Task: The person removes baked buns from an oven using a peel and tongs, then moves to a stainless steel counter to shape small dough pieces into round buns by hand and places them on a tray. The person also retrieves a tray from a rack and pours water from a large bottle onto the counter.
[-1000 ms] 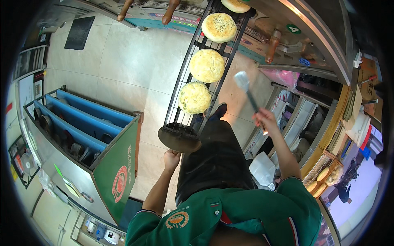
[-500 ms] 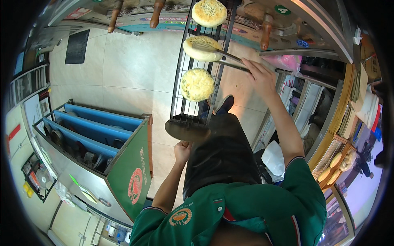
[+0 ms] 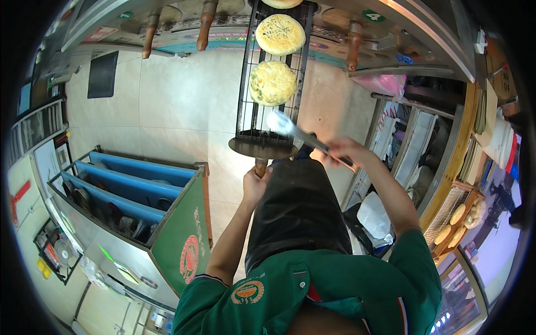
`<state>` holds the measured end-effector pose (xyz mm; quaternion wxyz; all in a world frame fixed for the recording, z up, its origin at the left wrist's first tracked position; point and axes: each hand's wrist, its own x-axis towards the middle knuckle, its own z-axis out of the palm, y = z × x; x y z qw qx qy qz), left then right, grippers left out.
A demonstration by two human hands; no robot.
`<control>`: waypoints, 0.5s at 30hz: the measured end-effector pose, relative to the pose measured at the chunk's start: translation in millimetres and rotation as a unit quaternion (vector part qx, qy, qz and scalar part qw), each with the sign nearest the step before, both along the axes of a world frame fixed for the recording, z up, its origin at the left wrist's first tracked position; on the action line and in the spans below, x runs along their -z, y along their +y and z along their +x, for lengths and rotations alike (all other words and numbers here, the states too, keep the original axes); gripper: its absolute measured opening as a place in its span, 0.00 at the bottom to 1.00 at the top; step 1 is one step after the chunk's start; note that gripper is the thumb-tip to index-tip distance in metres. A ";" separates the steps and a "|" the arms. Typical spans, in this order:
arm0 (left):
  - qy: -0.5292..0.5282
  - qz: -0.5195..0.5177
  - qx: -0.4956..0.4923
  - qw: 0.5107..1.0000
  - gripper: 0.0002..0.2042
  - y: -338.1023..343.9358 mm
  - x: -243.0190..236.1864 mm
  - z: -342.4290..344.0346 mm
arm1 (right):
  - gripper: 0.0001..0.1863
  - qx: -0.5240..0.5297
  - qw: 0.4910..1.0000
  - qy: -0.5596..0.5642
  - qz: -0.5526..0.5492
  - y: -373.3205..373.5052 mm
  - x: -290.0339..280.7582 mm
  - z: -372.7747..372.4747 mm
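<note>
My left hand [image 3: 255, 184] grips the wooden handle [image 3: 260, 166] beneath the round dark end plate [image 3: 262, 147] of a long wire rack [image 3: 241, 103]. Two round flatbreads lie fully visible on it, one seeded [image 3: 280, 33], the other pale with green flecks [image 3: 272, 82]. A third flatbread [image 3: 282, 3] is cut off at the top edge. My right hand [image 3: 343, 151] holds metal tongs [image 3: 310, 140], whose motion-blurred tips are over the wires below the nearest bread.
An oven front [image 3: 329, 17] with several wooden handles runs along the top. A cart [image 3: 176, 240] with blue dividers stands at left. At right are open drawers [image 3: 410, 153], a pink bag [image 3: 385, 84], a wooden counter [image 3: 472, 111] and a bread basket [image 3: 449, 223].
The rack has moved away from me. The tongs, half a second ago around the middle flatbread, have released it and drawn back toward me. That bread's top now shows seeds.
</note>
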<state>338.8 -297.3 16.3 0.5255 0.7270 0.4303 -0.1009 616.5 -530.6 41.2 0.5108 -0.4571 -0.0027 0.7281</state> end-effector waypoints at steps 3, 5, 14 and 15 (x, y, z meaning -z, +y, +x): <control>-0.004 -0.011 -0.008 1.000 0.18 7.7 9.2 13.3 | 0.19 0.100 0.991 -0.094 0.005 65.7 19.2 25.2; 0.001 -0.020 0.009 1.000 0.18 13.8 12.4 22.6 | 0.19 0.116 0.969 -0.213 0.052 84.7 16.0 37.0; 0.008 -0.048 0.005 0.999 0.19 39.6 4.2 86.8 | 0.30 -0.053 0.324 -0.941 -0.086 98.5 -20.2 90.3; 0.001 -0.046 0.004 0.999 0.19 42.5 3.6 95.3 | 0.30 -0.049 0.300 -0.950 -0.071 99.4 -17.3 98.4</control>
